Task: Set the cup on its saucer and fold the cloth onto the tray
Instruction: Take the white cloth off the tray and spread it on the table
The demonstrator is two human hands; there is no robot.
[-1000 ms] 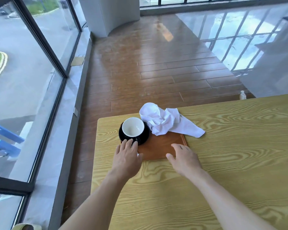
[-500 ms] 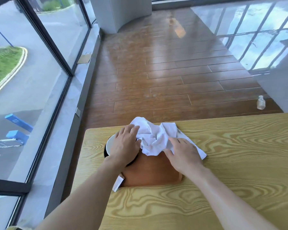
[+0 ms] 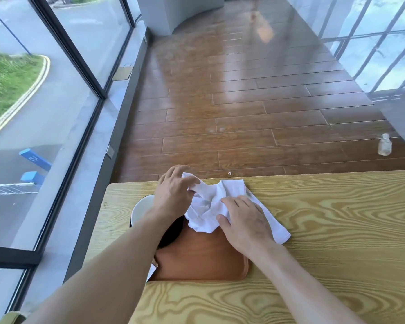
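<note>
A crumpled white cloth point(image 3: 208, 206) lies across the far edge of a brown wooden tray point(image 3: 204, 258), spilling onto the table to the right. My left hand point(image 3: 173, 195) pinches the cloth's far left corner and lifts it. Resting on the cloth's right half is my right hand point(image 3: 243, 223), fingers spread and pressing on it. The white cup point(image 3: 142, 208) stands on its black saucer point(image 3: 171, 235) at the tray's left end, mostly hidden under my left forearm.
The yellow wooden table point(image 3: 325, 242) ends just beyond the cloth. Past that edge lies a brown plank floor with a small clear bottle point(image 3: 384, 145) on it. A glass wall runs along the left. A white tag point(image 3: 152, 272) pokes out by the tray's near left corner.
Both hands moved from the tray's near edge forward onto the cloth. The left hand passed over the cup and took the cloth's far corner; the right settled on its right half.
</note>
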